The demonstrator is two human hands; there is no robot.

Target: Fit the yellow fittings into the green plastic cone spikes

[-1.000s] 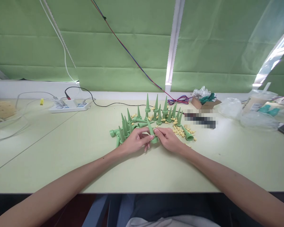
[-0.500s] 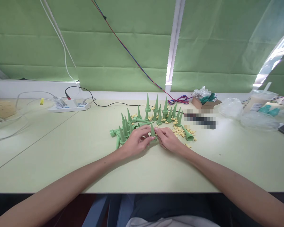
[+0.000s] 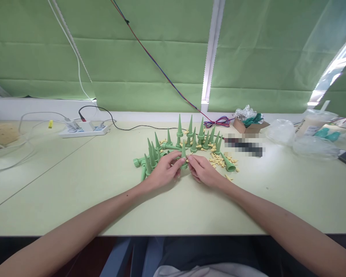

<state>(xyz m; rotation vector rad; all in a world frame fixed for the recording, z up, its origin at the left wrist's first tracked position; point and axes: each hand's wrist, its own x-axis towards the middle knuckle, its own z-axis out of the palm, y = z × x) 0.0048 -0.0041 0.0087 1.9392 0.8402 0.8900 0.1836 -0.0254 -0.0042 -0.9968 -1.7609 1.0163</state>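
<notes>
My left hand [image 3: 164, 172] and my right hand [image 3: 203, 170] meet at the middle of the pale green table [image 3: 75, 184]. Both pinch one green cone-shaped spike [image 3: 183, 152], which stands nearly upright between my fingertips. Just behind it, several more green spikes [image 3: 190, 134] stand on their wide ends, and others [image 3: 148, 159] lie or stand to the left. Small yellow plastic pieces [image 3: 218, 161] are scattered among them, with one spike [image 3: 228, 164] lying on its side at the right.
A white power strip [image 3: 83, 130] with cables sits at the back left. At the back right are a small cardboard box [image 3: 249, 125], clear plastic bags [image 3: 305, 144] and a lidded cup [image 3: 314, 121]. Red and blue wires [image 3: 217, 122] run down the green blinds.
The spike held in both hands has turned from tilted leftward to nearly upright and moved a little farther from me. My hands shifted slightly forward with it.
</notes>
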